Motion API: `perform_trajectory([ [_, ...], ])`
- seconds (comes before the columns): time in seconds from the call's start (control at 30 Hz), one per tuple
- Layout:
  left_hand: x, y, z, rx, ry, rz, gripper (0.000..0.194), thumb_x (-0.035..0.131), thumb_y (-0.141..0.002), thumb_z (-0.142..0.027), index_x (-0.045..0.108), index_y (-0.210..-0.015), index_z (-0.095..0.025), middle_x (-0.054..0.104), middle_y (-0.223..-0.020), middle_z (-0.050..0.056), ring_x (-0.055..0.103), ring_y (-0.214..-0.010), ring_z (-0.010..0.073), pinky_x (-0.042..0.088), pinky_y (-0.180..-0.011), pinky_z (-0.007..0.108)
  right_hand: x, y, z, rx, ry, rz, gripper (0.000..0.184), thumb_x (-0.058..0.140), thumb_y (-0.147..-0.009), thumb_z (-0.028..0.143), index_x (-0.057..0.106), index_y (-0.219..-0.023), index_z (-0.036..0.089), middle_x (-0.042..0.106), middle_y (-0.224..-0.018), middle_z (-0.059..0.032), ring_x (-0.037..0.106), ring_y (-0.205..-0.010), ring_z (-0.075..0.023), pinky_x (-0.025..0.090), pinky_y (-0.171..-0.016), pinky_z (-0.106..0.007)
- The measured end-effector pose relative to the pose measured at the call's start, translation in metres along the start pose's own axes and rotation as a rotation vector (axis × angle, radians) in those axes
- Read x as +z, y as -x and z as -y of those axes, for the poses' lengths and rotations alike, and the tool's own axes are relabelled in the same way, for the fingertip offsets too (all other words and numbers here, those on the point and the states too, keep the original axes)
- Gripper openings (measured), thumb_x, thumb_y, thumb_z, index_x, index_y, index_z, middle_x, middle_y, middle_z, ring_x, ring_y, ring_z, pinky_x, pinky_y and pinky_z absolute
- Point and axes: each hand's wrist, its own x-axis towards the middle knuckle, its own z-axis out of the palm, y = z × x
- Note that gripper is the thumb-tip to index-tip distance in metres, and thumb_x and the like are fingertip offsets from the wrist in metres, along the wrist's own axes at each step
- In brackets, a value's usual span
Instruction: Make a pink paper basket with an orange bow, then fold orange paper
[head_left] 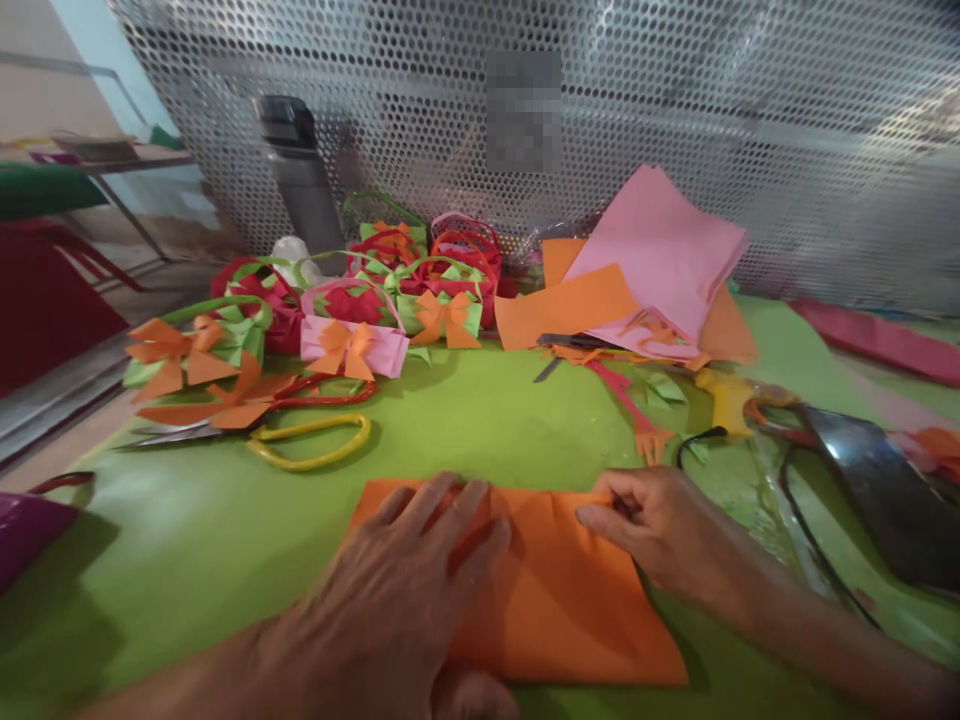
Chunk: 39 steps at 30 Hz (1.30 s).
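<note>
A folded sheet of orange paper [577, 610] lies on the green tabletop close to me. My left hand [405, 570] rests over its left part, fingers stretched out and pressed flat, the thumb low near the front edge. At the far right corner, my right hand [652, 520] pinches the paper's edge between thumb and curled fingers. Beyond my left hand lie scissors [311, 443] with yellow and red handles, an orange paper bow [225, 400] on top of them. Orange and pink paper scraps [652, 440] sit just past my right hand.
Several small paper bags with bows [352, 345] stand at the back left, before a grey bottle [304, 195]. Pink sheets [652, 250] are stacked at back right. A phone [885, 490], a black cord [817, 550] and a yellow object [724, 400] lie at right. Perforated metal [412, 130] closes off the back.
</note>
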Motion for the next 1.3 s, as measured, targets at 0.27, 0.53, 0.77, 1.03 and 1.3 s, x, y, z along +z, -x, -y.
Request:
perform_trajectory([
  [0.27, -0.006, -0.010, 0.000, 0.001, -0.002, 0.062, 0.065, 0.054, -0.076, -0.062, 0.053, -0.124, -0.018, 0.052, -0.130, 0.015, 0.049, -0.112, 0.0396, 0.046, -0.086, 0.059, -0.004, 0.000, 0.004, 0.038, -0.025, 0.039, 0.025, 0.048, -0.079, 0.025, 0.047, -0.054, 0.019, 0.036, -0.049, 0.0059, 0.033, -0.046, -0.0081, 0.024, -0.045, -0.023],
  [0.53, -0.008, -0.010, -0.003, 0.003, -0.052, 0.065, 0.060, 0.055, -0.075, -0.058, 0.053, -0.121, -0.020, 0.054, -0.128, 0.013, 0.051, -0.107, 0.0374, 0.048, -0.082, 0.055, -0.003, -0.002, 0.004, 0.040, 0.034, 0.016, 0.026, 0.043, -0.075, 0.023, 0.031, -0.053, 0.021, 0.027, -0.050, 0.0066, 0.028, -0.048, -0.0081, 0.020, -0.045, -0.024],
  [0.77, -0.011, -0.013, -0.006, 0.024, -0.042, 0.030, 0.061, 0.054, -0.075, -0.062, 0.054, -0.121, -0.021, 0.054, -0.128, 0.012, 0.053, -0.104, 0.0351, 0.047, -0.084, 0.052, -0.004, -0.003, 0.008, 0.047, 0.103, 0.001, 0.025, 0.043, -0.073, 0.019, 0.029, -0.052, 0.020, 0.029, -0.050, 0.0059, 0.029, -0.049, -0.0081, 0.020, -0.046, -0.024],
  [1.03, -0.012, -0.012, -0.009, 0.013, -0.065, 0.160, 0.062, 0.055, -0.082, -0.044, 0.042, -0.137, -0.019, 0.039, -0.143, 0.014, 0.039, -0.127, 0.0382, 0.035, -0.098, 0.062, -0.001, -0.003, 0.007, 0.022, 0.182, -0.008, 0.026, 0.043, -0.072, 0.015, 0.027, -0.052, 0.020, 0.026, -0.050, 0.0059, 0.027, -0.050, -0.0079, 0.019, -0.046, -0.025],
  [1.3, -0.004, -0.011, -0.011, 0.080, 0.012, 0.253, 0.067, 0.052, -0.086, -0.047, 0.028, -0.143, -0.023, 0.023, -0.150, 0.013, 0.021, -0.136, 0.0387, 0.026, -0.101, 0.067, -0.002, 0.000, 0.012, 0.003, 0.228, -0.038, 0.028, 0.044, -0.074, 0.016, 0.028, -0.052, 0.020, 0.033, -0.049, 0.0047, 0.031, -0.049, -0.0087, 0.019, -0.048, -0.026],
])
